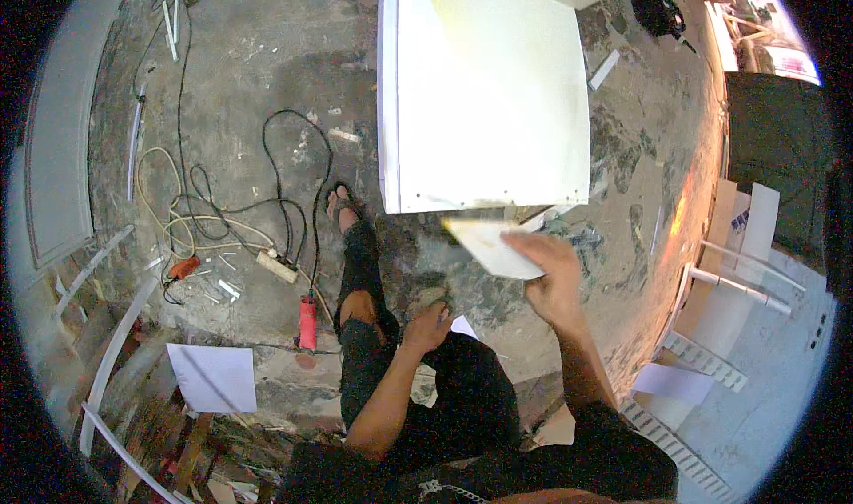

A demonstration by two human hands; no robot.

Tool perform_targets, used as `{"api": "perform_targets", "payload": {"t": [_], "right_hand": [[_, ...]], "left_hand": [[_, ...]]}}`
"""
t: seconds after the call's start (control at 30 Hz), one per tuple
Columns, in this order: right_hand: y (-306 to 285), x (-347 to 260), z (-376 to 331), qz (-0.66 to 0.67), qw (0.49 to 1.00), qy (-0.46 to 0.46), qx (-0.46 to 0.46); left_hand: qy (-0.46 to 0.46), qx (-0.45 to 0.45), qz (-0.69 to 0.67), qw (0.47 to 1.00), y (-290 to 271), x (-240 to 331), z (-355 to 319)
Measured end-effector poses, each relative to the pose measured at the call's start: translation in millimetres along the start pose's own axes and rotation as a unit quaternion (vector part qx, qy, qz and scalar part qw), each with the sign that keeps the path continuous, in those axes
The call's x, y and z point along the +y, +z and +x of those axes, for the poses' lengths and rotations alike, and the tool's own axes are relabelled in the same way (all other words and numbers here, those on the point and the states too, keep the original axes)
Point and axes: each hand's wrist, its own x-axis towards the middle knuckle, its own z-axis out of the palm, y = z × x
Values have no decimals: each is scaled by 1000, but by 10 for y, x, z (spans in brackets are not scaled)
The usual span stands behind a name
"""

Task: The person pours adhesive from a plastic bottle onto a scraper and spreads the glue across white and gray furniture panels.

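My right hand [551, 277] is closed around the edge of a small flat white panel piece [498, 248], held tilted and slightly blurred just below the large white cabinet box [489, 95]. A row of small dark holes runs along the near edge of that box. Over my bent knee lies my left hand [427, 328], its fingers loosely bent and partly apart, with nothing visible in them. Beside that knee a small white piece [464, 328] shows on the floor.
A red-bodied power tool [307, 324], tangled cables [222, 211] and an orange-red tool [184, 268] lie at left. A white sheet [213, 378] rests by wood scraps. White panels and strips [742, 291] lean at right. A black object [658, 14] stands far right.
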Motion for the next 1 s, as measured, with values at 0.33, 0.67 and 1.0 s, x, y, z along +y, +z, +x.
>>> {"api": "perform_targets", "payload": {"t": [0.33, 0.67, 1.0], "right_hand": [[-46, -538, 3001, -174, 954, -87, 227], [147, -412, 4139, -245, 939, -50, 237], [276, -416, 4209, -313, 920, -14, 235]], "left_hand": [[-82, -180, 70, 978, -1023, 235, 583], [-5, -126, -7, 992, -1361, 157, 822], [-1, -123, -20, 992, -1460, 227, 881]]}}
